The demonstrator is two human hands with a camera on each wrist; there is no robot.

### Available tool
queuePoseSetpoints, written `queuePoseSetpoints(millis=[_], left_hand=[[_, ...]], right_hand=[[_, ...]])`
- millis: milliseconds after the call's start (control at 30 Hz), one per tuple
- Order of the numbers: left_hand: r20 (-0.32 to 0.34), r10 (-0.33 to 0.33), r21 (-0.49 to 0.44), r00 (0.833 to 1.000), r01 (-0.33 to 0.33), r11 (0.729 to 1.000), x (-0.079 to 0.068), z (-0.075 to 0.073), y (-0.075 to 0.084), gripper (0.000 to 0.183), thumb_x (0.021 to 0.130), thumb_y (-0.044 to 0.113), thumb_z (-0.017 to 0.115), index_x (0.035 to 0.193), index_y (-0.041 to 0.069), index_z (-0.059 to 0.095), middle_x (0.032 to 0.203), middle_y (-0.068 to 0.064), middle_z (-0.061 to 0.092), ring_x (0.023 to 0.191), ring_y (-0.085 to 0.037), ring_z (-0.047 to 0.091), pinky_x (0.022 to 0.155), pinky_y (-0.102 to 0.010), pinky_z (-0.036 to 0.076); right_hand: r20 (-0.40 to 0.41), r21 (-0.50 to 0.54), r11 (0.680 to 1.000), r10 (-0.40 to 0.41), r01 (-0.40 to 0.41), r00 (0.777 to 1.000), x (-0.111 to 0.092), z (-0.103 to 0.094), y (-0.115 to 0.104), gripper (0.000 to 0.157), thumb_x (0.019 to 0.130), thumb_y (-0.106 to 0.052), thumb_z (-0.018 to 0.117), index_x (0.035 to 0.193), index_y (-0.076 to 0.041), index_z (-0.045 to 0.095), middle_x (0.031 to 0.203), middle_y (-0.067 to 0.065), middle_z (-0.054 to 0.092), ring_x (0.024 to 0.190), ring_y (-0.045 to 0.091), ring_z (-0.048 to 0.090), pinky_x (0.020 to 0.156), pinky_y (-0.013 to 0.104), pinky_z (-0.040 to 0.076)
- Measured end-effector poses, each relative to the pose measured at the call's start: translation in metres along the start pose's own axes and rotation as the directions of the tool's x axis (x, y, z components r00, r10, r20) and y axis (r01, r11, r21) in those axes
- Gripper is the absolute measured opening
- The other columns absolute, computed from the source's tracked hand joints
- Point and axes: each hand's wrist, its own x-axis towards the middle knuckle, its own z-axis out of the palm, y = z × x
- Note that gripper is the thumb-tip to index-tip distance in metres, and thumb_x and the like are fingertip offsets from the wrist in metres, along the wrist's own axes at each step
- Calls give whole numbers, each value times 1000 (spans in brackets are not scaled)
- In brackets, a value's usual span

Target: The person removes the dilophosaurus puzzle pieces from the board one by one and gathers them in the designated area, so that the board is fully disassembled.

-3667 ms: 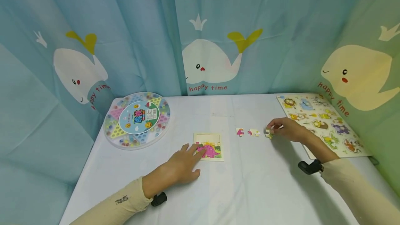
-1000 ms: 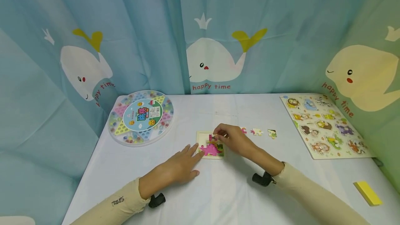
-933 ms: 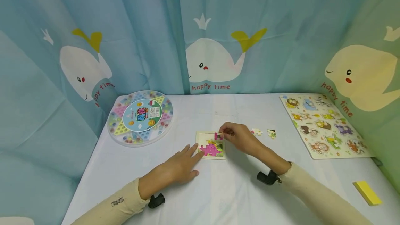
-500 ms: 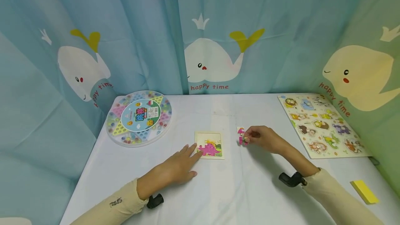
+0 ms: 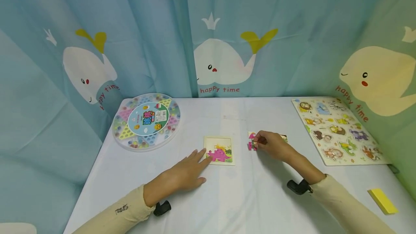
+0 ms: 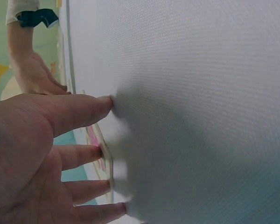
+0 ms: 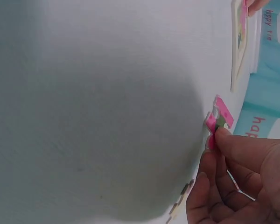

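Observation:
A small dinosaur jigsaw puzzle tray lies mid-table, its lower part filled with a pink dinosaur picture and its upper left bare. My left hand lies spread, with fingertips on the tray's left edge; in the left wrist view its fingers are straight. To the right of the tray, my right hand pinches a pink and green puzzle piece between thumb and fingers, low over the cloth. Another pink puzzle piece is right behind it. A further puzzle piece shows partly past the right hand.
A round Chinese checkers box stands at the back left. An animal peg puzzle board lies at the back right, and a yellow block near the right edge. A whale-print curtain closes off the table's back.
My right hand has carried the pink and green puzzle piece from over the tray's upper part rightward to beside the loose pieces. My left hand has stayed at the tray.

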Motion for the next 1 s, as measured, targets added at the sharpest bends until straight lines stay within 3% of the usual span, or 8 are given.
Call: queuePoseSetpoints(millis=[433,700,1000], left_hand=[[0,-17,-16,1000,17,1000,-2,-2,2,70,103,33,69,165,17,38,176,-13,21,161,-38,22,125,-55,32],[5,-19,-16,1000,19,1000,1,-1,1,70,104,34,68,165,19,38,176,-11,20,162,-37,21,126,-55,31],[14,-13,3,1000,13,1000,1,0,0,70,104,36,67,166,19,37,176,-12,20,161,-38,22,125,-56,32]], right_hand=[[-27,-109,994,5,-7,1000,6,7,-4,8,95,3,73,97,-1,66,93,9,65,86,21,59,77,38,54],[-97,-137,989,-62,49,993,8,25,-30,15,95,8,69,108,2,68,101,14,64,94,29,67,82,43,58],[11,-88,988,-123,123,992,21,62,-68,30,97,-8,76,124,1,67,114,15,62,96,22,66,82,34,59]])
